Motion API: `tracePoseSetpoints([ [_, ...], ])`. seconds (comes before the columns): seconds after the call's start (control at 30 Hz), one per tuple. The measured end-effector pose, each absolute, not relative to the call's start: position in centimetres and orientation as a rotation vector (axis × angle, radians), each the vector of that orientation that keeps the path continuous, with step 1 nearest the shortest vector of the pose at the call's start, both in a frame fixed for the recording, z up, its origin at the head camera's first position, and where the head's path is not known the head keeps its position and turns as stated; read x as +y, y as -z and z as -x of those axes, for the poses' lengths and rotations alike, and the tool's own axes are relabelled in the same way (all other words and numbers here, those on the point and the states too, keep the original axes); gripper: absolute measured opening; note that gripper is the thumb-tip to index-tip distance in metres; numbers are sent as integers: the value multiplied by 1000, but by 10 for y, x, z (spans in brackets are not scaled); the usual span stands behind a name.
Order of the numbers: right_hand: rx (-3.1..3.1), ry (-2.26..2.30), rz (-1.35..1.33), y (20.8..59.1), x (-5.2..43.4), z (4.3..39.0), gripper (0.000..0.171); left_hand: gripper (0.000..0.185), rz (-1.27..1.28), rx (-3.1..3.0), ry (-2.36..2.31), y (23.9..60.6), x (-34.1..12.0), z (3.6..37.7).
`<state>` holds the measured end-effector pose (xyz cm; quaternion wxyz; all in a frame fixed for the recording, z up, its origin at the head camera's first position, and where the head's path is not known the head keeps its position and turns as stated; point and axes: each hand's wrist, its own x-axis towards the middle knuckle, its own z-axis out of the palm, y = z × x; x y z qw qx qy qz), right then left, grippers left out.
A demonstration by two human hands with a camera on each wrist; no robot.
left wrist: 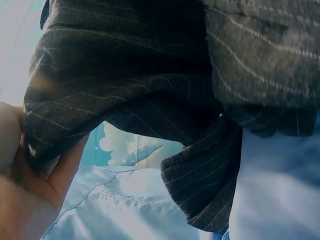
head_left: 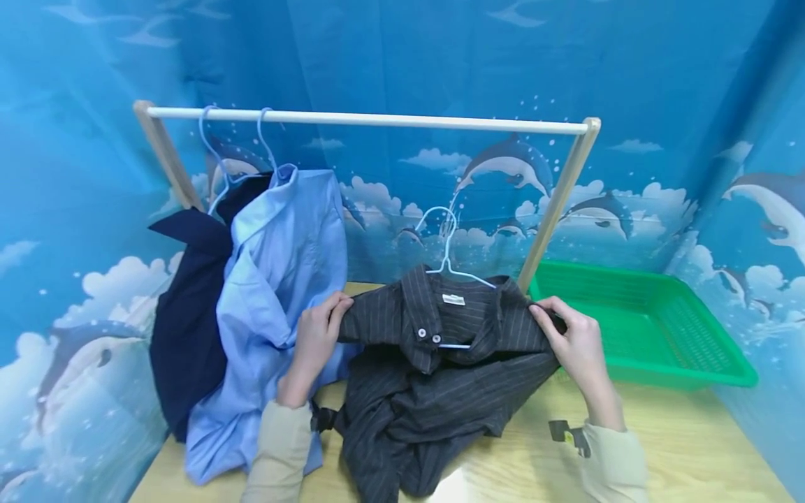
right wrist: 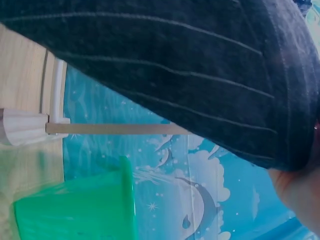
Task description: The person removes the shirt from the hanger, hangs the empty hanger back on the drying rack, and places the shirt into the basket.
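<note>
The left hand point(head_left: 317, 328) is raised with its fingers curled over the left shoulder of the striped shirt point(head_left: 428, 377), which is gripped there; in the left wrist view the cloth point(left wrist: 125, 85) is pinched between thumb and fingers. The right hand point(head_left: 572, 342) is held level with it, its fingers clenched on the other shoulder. The shirt is held up on a pale hanger point(head_left: 449, 262) just above the wooden table point(head_left: 679, 447), its lower part bunched on the tabletop. A light blue shirt point(head_left: 283, 279) and a navy garment point(head_left: 189, 314) are hung to the left on the rail point(head_left: 377, 120). A green basket point(head_left: 654, 328) is set to the right, behind the right hand.
</note>
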<state>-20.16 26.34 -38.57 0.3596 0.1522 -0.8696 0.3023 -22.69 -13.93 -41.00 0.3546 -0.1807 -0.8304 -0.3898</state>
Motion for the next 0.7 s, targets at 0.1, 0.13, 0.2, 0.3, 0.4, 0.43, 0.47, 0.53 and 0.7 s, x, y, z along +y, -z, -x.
tracePoseSetpoints([
  [0.1,-2178,-807,-396,384,263,202,6,14,459,-2176,1044,406,-140,228],
  [0.13,-2157,-819,-398,383,263,202,6,15,454,-2186,1057,405,-141,229],
  [0.2,-2119,-845,-409,381,264,202,7,16,445,-2204,1069,403,-142,230],
  [0.3,-2082,-871,-414,378,265,201,6,17,431,-2215,1078,402,-145,230],
  [0.4,-2060,-890,-404,376,267,200,6,16,417,-2214,1081,401,-149,230],
  [0.43,-2058,-896,-392,376,267,200,6,15,412,-2218,1076,401,-151,229],
  [0.47,-2058,-902,-380,376,268,200,5,14,409,-2221,1074,401,-153,228],
  [0.53,-2074,-916,-356,378,271,201,6,13,405,-2227,1054,402,-155,227],
  [0.7,-2143,-921,-308,380,275,200,6,12,430,-2233,1026,404,-157,224],
])
